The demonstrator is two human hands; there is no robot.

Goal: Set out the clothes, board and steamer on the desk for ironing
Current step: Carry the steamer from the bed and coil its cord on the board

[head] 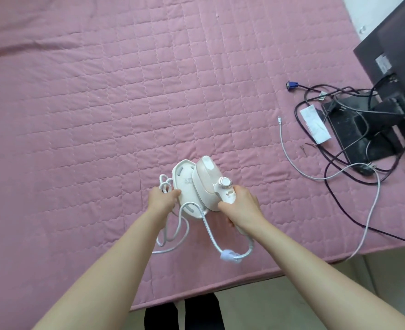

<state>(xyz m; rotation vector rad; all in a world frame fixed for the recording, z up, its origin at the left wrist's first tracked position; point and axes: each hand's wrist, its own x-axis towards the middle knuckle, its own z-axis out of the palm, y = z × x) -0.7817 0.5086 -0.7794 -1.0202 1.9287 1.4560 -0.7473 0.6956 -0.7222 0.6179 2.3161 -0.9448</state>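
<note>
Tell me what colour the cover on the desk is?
The cover is pink, quilted in squares; the head view shows it.

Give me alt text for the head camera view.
Two hands hold a white steamer over a pink quilted cover: the right hand grips its handle, the left hand holds its base. A monitor and tangled cables sit at right.
</note>
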